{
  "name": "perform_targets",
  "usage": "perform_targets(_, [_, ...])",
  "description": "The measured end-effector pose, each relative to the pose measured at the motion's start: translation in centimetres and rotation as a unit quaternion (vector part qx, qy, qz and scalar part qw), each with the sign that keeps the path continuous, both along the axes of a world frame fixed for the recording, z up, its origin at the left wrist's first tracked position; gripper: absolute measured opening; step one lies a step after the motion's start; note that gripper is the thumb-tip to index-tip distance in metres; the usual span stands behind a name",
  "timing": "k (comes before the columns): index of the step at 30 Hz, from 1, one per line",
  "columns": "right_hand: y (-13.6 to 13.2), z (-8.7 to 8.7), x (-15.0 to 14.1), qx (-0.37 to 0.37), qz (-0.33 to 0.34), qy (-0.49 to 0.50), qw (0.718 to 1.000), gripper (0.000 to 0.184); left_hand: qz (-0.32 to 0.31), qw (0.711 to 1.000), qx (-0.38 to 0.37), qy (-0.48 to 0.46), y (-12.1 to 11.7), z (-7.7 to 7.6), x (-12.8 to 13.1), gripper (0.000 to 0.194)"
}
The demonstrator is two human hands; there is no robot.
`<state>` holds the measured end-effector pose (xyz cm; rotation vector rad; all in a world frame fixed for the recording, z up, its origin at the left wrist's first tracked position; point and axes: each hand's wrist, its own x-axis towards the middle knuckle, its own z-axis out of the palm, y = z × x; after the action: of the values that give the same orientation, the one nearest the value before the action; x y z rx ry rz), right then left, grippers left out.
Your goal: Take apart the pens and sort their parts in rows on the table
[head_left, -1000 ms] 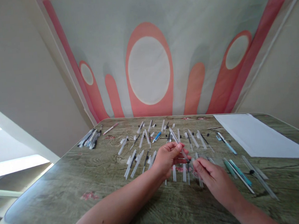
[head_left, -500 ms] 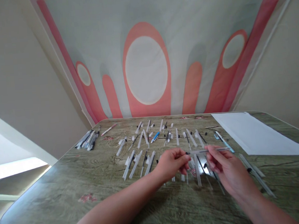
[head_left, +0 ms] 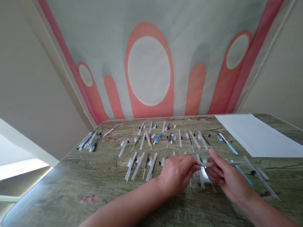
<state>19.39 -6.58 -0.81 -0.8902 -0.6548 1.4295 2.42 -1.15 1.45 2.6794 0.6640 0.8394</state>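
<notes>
Pen [head_left: 207, 164]: one end lost in the left hand [head_left: 177, 172]; a stretch covered by the right hand [head_left: 228, 175]; end detail too small to read.
Teal pen [head_left: 245, 177]: partly behind right hand.
Forearms [head_left: 119, 208]: both cut by bottom edge.
Pen bundle [head_left: 89, 142]: overlapping, count unclear.
Small caps [head_left: 175, 126]: far ones too tiny to make out.
Table [head_left: 55, 191]: near side out of frame.
Wall hanging [head_left: 148, 71]: top cropped.
</notes>
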Motion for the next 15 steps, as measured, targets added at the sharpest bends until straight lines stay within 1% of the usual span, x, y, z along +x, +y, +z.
perform_targets(3, [-0.2,0.1,-0.4,-0.025,0.009,0.065,0.998,0.046,0.007,0.993,0.113,0.016,-0.3,0.4,-0.2,0.025])
perform_targets(5, [-0.3,0.3,-0.9,-0.040,0.001,0.102,0.994,0.047,0.002,0.989,0.146,0.019,-0.4,0.7,-0.2,0.026])
perform_targets(6, [-0.4,0.4,-1.1,-0.043,-0.004,0.113,0.993,0.048,0.001,0.990,0.141,0.016,-0.5,0.8,-0.2,0.026])
perform_targets(7, [-0.5,0.4,-1.3,-0.043,-0.009,0.120,0.992,0.049,0.001,0.993,0.119,0.007,-0.6,0.8,-0.1,0.026])
perform_targets(8, [-0.5,0.4,-1.5,-0.039,-0.016,0.120,0.992,0.050,0.003,0.997,0.080,-0.006,-0.7,0.7,0.0,0.026])
perform_targets(10, [-0.6,0.4,-1.8,-0.029,-0.030,0.106,0.993,0.051,0.015,0.998,-0.036,-0.047,-1.0,0.5,0.4,0.027])
perform_targets(12, [-0.7,0.3,-2.0,-0.020,-0.045,0.076,0.996,0.051,0.031,0.982,-0.162,-0.094,-1.2,0.2,0.9,0.029])
perform_targets(15, [-0.6,-0.2,-2.0,0.004,-0.102,-0.009,0.995,0.050,0.044,0.939,-0.309,-0.147,-1.3,-0.2,1.5,0.035])
